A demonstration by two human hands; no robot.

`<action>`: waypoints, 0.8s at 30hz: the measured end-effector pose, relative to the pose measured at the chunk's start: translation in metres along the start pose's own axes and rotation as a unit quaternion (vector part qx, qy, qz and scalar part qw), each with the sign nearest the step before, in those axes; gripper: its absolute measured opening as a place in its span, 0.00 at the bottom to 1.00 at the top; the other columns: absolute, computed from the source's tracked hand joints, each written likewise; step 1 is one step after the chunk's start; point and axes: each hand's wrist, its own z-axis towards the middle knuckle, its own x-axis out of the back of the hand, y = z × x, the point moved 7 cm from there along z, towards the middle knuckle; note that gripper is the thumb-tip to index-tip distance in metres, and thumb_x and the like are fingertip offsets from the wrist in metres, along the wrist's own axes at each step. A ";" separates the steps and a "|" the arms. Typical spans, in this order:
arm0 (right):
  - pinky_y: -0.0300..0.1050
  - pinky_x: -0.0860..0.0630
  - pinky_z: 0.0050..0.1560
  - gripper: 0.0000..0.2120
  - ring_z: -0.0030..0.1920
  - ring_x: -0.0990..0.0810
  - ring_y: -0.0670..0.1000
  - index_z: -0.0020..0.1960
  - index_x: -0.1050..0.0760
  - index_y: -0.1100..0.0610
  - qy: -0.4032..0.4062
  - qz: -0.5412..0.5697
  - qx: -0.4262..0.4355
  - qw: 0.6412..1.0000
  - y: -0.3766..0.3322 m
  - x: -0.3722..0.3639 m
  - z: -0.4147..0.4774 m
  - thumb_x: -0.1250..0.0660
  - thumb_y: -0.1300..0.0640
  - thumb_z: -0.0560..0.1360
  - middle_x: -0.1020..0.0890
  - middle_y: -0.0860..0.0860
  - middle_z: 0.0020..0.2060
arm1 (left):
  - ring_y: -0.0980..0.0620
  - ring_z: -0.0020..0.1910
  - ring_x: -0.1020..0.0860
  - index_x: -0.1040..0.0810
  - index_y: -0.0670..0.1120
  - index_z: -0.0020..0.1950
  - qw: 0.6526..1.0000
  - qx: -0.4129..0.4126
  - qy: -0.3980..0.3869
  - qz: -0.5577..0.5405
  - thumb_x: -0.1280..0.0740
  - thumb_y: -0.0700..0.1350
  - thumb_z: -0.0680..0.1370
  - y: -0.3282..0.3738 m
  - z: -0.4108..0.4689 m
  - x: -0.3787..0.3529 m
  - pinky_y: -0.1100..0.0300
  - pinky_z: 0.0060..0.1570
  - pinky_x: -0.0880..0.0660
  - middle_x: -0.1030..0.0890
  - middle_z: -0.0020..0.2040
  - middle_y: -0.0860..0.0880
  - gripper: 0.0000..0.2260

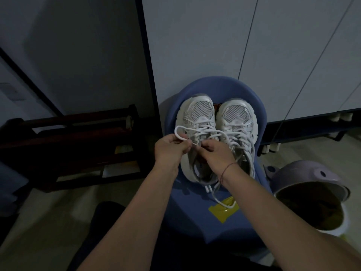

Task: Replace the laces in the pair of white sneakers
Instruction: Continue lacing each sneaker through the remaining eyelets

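Observation:
Two white sneakers stand side by side on a blue plastic stool (pixel 230 85), toes pointing away from me: the left sneaker (pixel 197 110) and the right sneaker (pixel 237 114). Both are threaded with white laces. My left hand (pixel 170 148) pinches a loop of the left sneaker's white lace (pixel 178 131) above its top eyelets. My right hand (pixel 216 155) pinches the same lace close beside it, covering the shoe's opening. A loose white lace end (pixel 224 203) trails from the right sneaker across the stool toward me.
A yellow sticker (pixel 222 211) lies on the stool's near part. A lilac bin (pixel 312 178) with its lid open stands at the right. A dark wooden rack (pixel 78 145) sits at the left. White cabinet doors (pixel 214 45) rise behind the stool.

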 end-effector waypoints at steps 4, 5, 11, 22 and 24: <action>0.59 0.24 0.56 0.07 0.49 0.18 0.58 0.44 0.19 0.62 0.007 0.033 -0.015 0.999 0.002 0.000 0.001 0.32 0.59 0.75 0.16 0.59 0.44 | 0.55 0.34 0.21 0.20 0.45 0.40 0.999 -0.020 0.043 0.007 0.31 0.30 0.74 0.000 0.003 0.004 0.69 0.34 0.23 0.19 0.35 0.48 0.11; 0.59 0.24 0.57 0.06 0.49 0.18 0.58 0.44 0.19 0.61 0.006 0.040 -0.015 0.999 0.002 0.000 0.000 0.32 0.59 0.75 0.16 0.59 0.44 | 0.55 0.34 0.22 0.20 0.45 0.40 0.999 -0.022 0.040 0.010 0.31 0.29 0.74 -0.001 0.003 0.003 0.69 0.34 0.23 0.19 0.35 0.48 0.11; 0.57 0.23 0.56 0.08 0.48 0.18 0.54 0.40 0.19 0.50 -0.016 0.068 -0.010 0.998 0.000 -0.002 0.000 0.32 0.60 0.75 0.16 0.55 0.43 | 0.50 0.43 0.18 0.20 0.48 0.40 0.993 -0.072 0.031 0.091 0.28 0.33 0.73 0.000 0.005 -0.001 0.56 0.49 0.20 0.16 0.40 0.47 0.10; 0.44 0.24 0.55 0.08 0.49 0.21 0.49 0.53 0.20 0.57 0.009 0.019 -0.024 0.999 0.007 0.002 0.006 0.38 0.61 0.78 0.18 0.51 0.47 | 0.52 0.45 0.19 0.23 0.44 0.48 0.996 -0.029 -0.035 0.073 0.23 0.39 0.70 -0.012 0.002 -0.010 0.61 0.48 0.21 0.18 0.45 0.47 0.12; 0.36 0.27 0.47 0.09 0.46 0.22 0.48 0.52 0.21 0.59 0.023 -0.006 -0.008 1.000 0.004 0.003 0.005 0.38 0.64 0.77 0.19 0.52 0.45 | 0.52 0.47 0.20 0.23 0.42 0.51 0.994 -0.019 -0.038 0.104 0.22 0.41 0.69 -0.017 0.002 -0.010 0.61 0.49 0.22 0.18 0.47 0.47 0.14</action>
